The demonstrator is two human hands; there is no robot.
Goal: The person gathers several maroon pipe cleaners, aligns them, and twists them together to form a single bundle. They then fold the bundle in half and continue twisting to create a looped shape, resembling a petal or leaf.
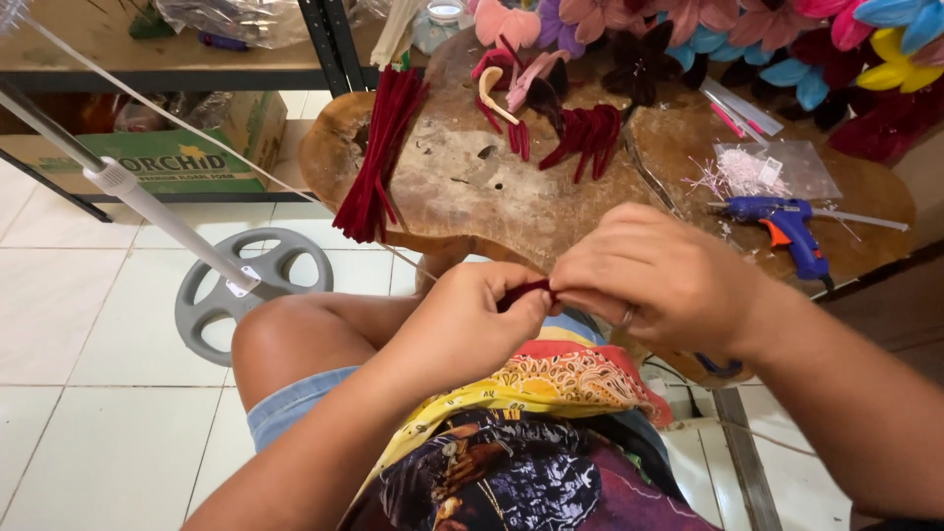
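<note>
Centrally, dark red pipe cleaner, pinched between left hand, right hand

Floor: white square ceramic tiles with thin grey joints, evenly lit by soft daylight.
Table: low irregular slab of brown polished wood, centre far.
Shelf: black metal rack with pale wooden board, far left.
Box: brown cardboard carton with green print, under the shelf.
Stand: round grey spoked plastic base with slanted white pole, left, near the table.
</note>
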